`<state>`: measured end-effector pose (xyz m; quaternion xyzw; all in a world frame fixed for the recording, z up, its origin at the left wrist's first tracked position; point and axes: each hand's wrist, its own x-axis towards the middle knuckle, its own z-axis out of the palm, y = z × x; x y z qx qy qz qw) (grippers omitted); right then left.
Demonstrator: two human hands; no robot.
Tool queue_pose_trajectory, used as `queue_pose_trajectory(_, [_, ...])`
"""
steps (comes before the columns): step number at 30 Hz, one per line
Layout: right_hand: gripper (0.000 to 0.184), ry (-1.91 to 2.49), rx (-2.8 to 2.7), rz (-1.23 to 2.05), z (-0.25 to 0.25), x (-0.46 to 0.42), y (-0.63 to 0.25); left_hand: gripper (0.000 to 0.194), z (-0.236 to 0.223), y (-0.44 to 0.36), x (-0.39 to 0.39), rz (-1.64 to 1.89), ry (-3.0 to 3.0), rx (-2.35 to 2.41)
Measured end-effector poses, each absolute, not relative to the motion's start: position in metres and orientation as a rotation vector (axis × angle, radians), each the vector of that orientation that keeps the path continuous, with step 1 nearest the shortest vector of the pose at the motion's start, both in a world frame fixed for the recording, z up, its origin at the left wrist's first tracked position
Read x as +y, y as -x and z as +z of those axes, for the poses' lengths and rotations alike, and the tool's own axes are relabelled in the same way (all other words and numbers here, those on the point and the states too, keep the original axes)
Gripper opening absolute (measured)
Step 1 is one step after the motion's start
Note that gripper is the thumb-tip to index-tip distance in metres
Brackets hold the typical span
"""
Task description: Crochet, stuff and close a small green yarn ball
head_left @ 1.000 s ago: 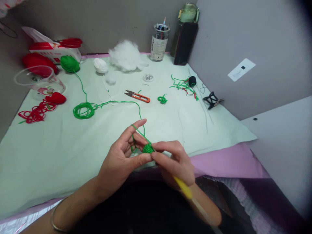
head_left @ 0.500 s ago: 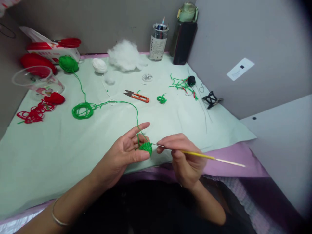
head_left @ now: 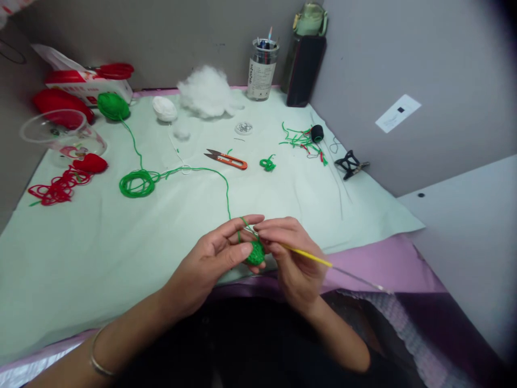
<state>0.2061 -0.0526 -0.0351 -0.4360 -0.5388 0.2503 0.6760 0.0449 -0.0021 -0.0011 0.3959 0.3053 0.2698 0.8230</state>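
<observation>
Pinched between the thumb and fingers of my left hand (head_left: 220,250) is a small round green crochet piece (head_left: 256,253). Green yarn (head_left: 226,188) runs over the left index finger and back to a loose coil (head_left: 137,184) and a green yarn ball (head_left: 113,105). My right hand (head_left: 301,261) grips a crochet hook (head_left: 311,255) with a yellow handle, its plain end pointing down to the right. The hook's tip is at the green piece, hidden behind the right fingers. Both hands are close together above the table's front edge.
Orange thread snips (head_left: 226,159) lie beyond the hands, near a small green crochet piece (head_left: 267,163). White stuffing (head_left: 208,92), a white yarn ball (head_left: 165,109) and a pen can (head_left: 262,70) stand farther back. Red yarn (head_left: 56,186) and a clear plastic cup (head_left: 76,137) are at left, a black clip (head_left: 350,164) at right.
My left hand has shifted right with the green piece, and its index finger is lower. My right hand has moved left and in closer, the hook's rear end swinging down.
</observation>
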Motion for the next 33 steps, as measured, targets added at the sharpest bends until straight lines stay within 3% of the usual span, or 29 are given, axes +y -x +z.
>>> queue_pose_trajectory(2, [0.02,1.008,-1.248,0.484,-0.036,-0.052,-0.205,0.042,-0.004,-0.046,-0.003,0.59,-0.868,0.666])
queue_pose_trajectory(6, [0.015,0.957,-1.144,0.643,-0.034,-0.046,-0.21,0.048,-0.005,-0.044,-0.001,0.628,-0.881,0.715])
queue_pose_trajectory(9, [0.016,0.949,-1.179,0.666,-0.033,-0.046,-0.212,0.062,-0.004,-0.043,0.0,0.673,-0.878,0.731])
queue_pose_trajectory(13, [0.034,1.105,-1.514,0.207,-0.039,-0.055,-0.208,0.075,-0.001,-0.047,-0.003,0.707,-0.873,0.769])
queue_pose_trajectory(16, [0.04,1.143,-1.539,0.047,-0.041,-0.058,-0.208,0.06,0.002,-0.049,-0.003,0.646,-0.737,0.751])
queue_pose_trajectory(22, [0.016,0.916,-1.044,0.6,-0.033,-0.044,-0.22,0.036,0.003,-0.043,0.005,0.591,-0.595,0.681])
queue_pose_trajectory(27, [0.014,0.892,-1.049,0.813,-0.033,-0.041,-0.214,0.037,0.002,-0.042,0.004,0.597,-0.71,0.726])
queue_pose_trajectory(33, [0.025,1.025,-1.317,0.485,-0.033,-0.048,-0.206,0.046,0.001,-0.048,0.002,0.674,-0.772,0.762])
